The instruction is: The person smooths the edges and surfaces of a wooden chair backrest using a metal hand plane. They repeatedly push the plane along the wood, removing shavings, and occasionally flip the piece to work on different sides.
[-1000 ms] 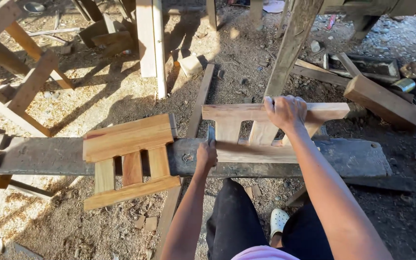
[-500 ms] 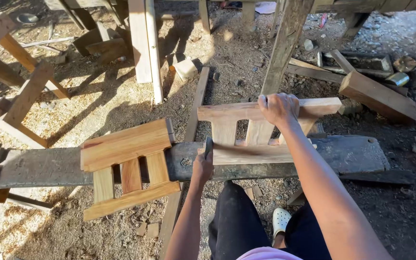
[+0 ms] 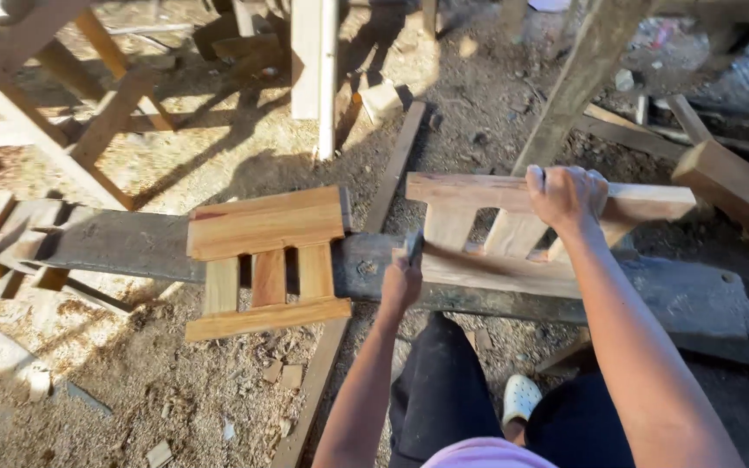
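Sawdust-strewn yard w/ timber scraps. Slatted frame (image 3: 513, 227) lies across grey plank worktop (image 3: 132, 243). Right hand (image 3: 565, 195) clamped on its top rail; left hand (image 3: 400, 282) fisted round a small tool, type unclear. Risk: frame tipping if hold loosens.

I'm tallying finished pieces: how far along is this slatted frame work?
Looks done: one slatted frame lies assembled on the dark beam. In hand: the right hand grips a second frame's top rail, the left hand holds a tool against its lower rail. What's left can't be told.

Right hand (image 3: 568, 195) grips slatted frame (image 3: 513, 227); left hand (image 3: 400, 282) clasps small tool (image 3: 413, 246).
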